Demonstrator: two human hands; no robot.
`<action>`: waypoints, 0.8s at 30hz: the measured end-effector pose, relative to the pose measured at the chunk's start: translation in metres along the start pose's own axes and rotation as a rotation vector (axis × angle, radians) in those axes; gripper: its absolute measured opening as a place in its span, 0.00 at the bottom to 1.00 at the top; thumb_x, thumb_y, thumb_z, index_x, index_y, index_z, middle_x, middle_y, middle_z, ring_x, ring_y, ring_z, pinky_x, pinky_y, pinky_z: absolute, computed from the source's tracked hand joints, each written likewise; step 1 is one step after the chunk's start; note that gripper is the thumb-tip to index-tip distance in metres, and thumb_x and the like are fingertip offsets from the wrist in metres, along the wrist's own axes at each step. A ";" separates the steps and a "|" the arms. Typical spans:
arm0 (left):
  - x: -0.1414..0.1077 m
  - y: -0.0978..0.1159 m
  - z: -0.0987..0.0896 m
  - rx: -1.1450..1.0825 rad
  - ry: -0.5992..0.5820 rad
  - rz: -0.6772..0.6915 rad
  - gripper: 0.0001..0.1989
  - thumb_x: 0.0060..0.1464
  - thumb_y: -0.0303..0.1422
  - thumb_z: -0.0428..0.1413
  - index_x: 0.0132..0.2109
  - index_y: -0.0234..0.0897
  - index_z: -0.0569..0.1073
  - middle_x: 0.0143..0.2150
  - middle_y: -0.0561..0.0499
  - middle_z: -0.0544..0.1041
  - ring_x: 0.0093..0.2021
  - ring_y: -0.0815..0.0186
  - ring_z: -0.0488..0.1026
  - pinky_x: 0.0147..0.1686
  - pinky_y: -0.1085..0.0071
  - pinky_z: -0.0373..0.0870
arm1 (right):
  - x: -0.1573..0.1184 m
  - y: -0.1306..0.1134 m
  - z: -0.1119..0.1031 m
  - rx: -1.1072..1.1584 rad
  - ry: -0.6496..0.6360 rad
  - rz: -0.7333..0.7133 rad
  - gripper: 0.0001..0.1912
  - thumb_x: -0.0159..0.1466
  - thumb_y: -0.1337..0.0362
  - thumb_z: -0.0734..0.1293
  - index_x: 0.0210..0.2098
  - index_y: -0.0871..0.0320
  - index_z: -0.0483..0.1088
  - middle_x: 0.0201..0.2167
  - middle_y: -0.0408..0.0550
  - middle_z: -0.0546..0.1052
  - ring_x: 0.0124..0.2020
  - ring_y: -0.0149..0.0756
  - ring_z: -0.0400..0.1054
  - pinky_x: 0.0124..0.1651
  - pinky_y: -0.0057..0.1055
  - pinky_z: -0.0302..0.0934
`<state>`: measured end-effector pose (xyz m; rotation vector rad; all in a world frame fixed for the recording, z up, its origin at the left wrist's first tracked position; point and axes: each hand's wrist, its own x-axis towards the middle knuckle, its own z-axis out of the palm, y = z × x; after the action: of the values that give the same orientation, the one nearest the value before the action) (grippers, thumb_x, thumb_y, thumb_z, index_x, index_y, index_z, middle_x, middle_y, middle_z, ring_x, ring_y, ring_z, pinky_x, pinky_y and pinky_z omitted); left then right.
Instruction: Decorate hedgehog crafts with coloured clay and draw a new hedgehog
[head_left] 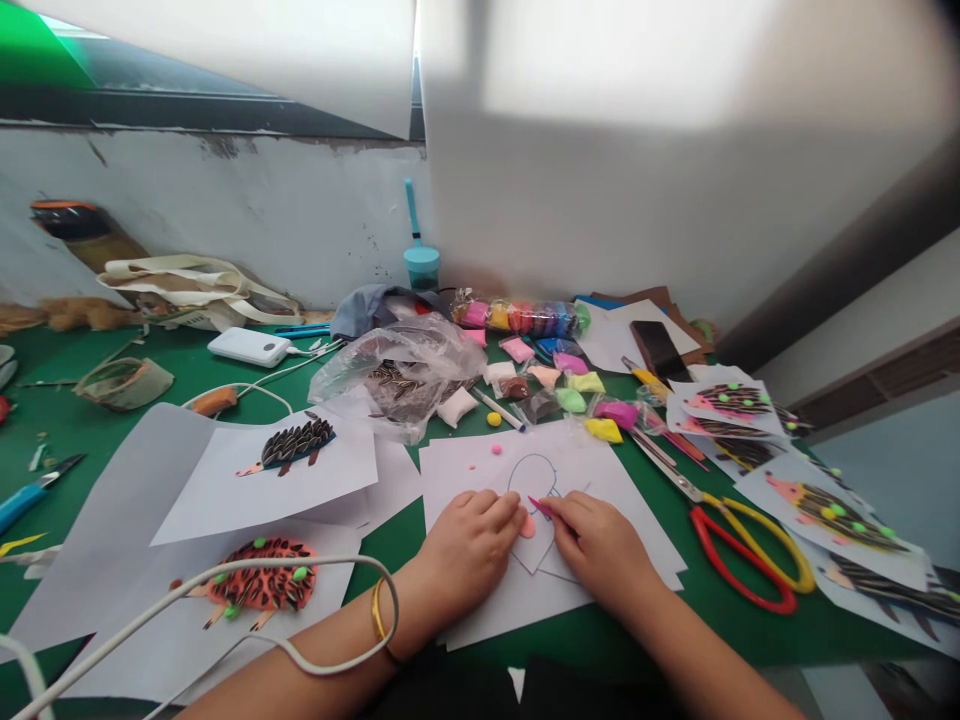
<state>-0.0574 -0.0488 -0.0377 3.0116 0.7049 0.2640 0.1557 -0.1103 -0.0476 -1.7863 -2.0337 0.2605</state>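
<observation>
A stack of white paper [622,490] lies in front of me, its top sheet bearing a blue line drawing with a rounded outline. My left hand [476,540] rests on the sheet, fingers bent together beside a flat coral clay piece [528,526]. Between the thumb and fingers of my right hand [592,535] is a thin magenta tool [538,505], its tip close to the coral piece. A small pink clay ball [496,449] sits higher on the paper, and a yellow ball [493,419] lies just beyond its top edge.
Red-and-yellow scissors [750,545] lie to the right. Behind the paper are clay packets [570,400] and a plastic bag of seeds [405,375]. Hedgehog pictures [277,480] lie on both sides. A white cable [225,570] loops over my left forearm. A phone [660,350] is back right.
</observation>
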 end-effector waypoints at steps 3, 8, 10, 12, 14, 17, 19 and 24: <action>-0.001 0.000 0.000 -0.003 0.005 0.008 0.20 0.61 0.27 0.50 0.60 0.36 0.65 0.59 0.47 0.70 0.47 0.58 0.67 0.46 0.60 0.66 | 0.000 0.000 0.000 0.009 -0.004 0.004 0.15 0.66 0.69 0.60 0.47 0.54 0.75 0.33 0.47 0.76 0.35 0.38 0.71 0.40 0.34 0.62; 0.000 0.001 -0.003 -0.010 0.033 0.026 0.18 0.66 0.31 0.46 0.61 0.39 0.64 0.58 0.49 0.71 0.47 0.59 0.67 0.45 0.59 0.64 | 0.000 0.000 0.000 0.015 0.005 0.000 0.15 0.67 0.69 0.59 0.47 0.55 0.75 0.34 0.48 0.77 0.36 0.39 0.71 0.41 0.35 0.63; 0.001 0.001 -0.004 0.000 0.032 0.021 0.17 0.67 0.32 0.46 0.60 0.40 0.66 0.57 0.49 0.72 0.46 0.59 0.68 0.44 0.59 0.64 | 0.000 -0.001 0.000 0.011 0.009 -0.002 0.15 0.66 0.69 0.59 0.47 0.55 0.75 0.34 0.48 0.77 0.36 0.39 0.71 0.41 0.35 0.63; 0.001 0.001 -0.003 -0.005 0.042 0.014 0.17 0.66 0.31 0.47 0.59 0.40 0.66 0.57 0.49 0.72 0.46 0.59 0.68 0.44 0.59 0.65 | 0.000 -0.001 -0.001 0.011 0.014 -0.006 0.15 0.66 0.69 0.59 0.46 0.55 0.75 0.34 0.48 0.77 0.36 0.39 0.71 0.41 0.35 0.63; -0.001 -0.001 0.001 -0.028 0.073 0.010 0.18 0.63 0.29 0.49 0.60 0.39 0.66 0.57 0.48 0.72 0.47 0.58 0.68 0.45 0.59 0.65 | 0.000 -0.001 -0.001 0.018 0.021 -0.010 0.15 0.66 0.69 0.59 0.47 0.55 0.75 0.34 0.48 0.77 0.36 0.39 0.71 0.40 0.34 0.63; -0.004 -0.004 0.006 -0.056 0.132 0.026 0.18 0.61 0.27 0.51 0.58 0.38 0.68 0.58 0.46 0.72 0.49 0.58 0.69 0.47 0.59 0.66 | -0.001 -0.001 -0.004 0.043 0.023 -0.013 0.15 0.66 0.70 0.59 0.48 0.54 0.74 0.33 0.47 0.77 0.35 0.37 0.71 0.39 0.33 0.63; -0.005 -0.005 0.008 -0.060 0.156 0.046 0.15 0.63 0.28 0.50 0.56 0.38 0.69 0.58 0.47 0.72 0.49 0.59 0.69 0.47 0.60 0.66 | -0.003 0.000 -0.007 0.062 0.010 -0.020 0.15 0.66 0.70 0.60 0.47 0.52 0.74 0.34 0.46 0.77 0.35 0.37 0.71 0.40 0.33 0.62; -0.004 -0.003 0.006 -0.037 0.136 0.052 0.15 0.66 0.31 0.47 0.58 0.41 0.67 0.57 0.48 0.73 0.50 0.60 0.67 0.46 0.59 0.65 | -0.004 0.000 -0.011 0.094 0.007 -0.021 0.12 0.67 0.69 0.60 0.44 0.53 0.74 0.35 0.46 0.78 0.38 0.37 0.71 0.42 0.35 0.61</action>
<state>-0.0613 -0.0477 -0.0441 3.0020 0.6234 0.4821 0.1612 -0.1156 -0.0383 -1.7055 -2.0005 0.3375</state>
